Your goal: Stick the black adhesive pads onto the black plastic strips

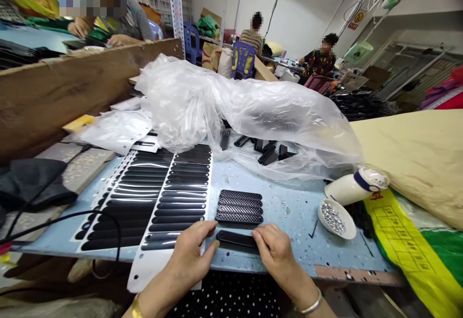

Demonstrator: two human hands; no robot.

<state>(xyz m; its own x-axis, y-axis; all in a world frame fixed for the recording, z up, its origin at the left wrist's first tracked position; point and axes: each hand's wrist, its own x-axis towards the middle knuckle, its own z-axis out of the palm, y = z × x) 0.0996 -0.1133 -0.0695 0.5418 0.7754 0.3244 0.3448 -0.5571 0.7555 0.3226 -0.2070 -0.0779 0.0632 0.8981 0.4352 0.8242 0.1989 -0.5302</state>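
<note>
A narrow black plastic strip (236,239) with a rounded left end lies in front of me at the table's near edge. My right hand (277,250) has its fingers closed at the strip's right end, covering that end. At the other end is my left hand (193,251), thumb and forefinger apart, with the strip's tip just beyond the gap between them. Just behind the strip sits a block of several black perforated strips (239,207), side by side. Left of it, white sheets (144,255) carry rows of glossy black rounded stickers (181,206).
A big clear plastic bag (249,105) covers the back, with loose black pieces (269,151) under its edge. To the right are a bowl of small silvery parts (333,217), a white bottle (356,186) and a hex key (314,228). Black cable (117,231) loops at left. Several people work beyond.
</note>
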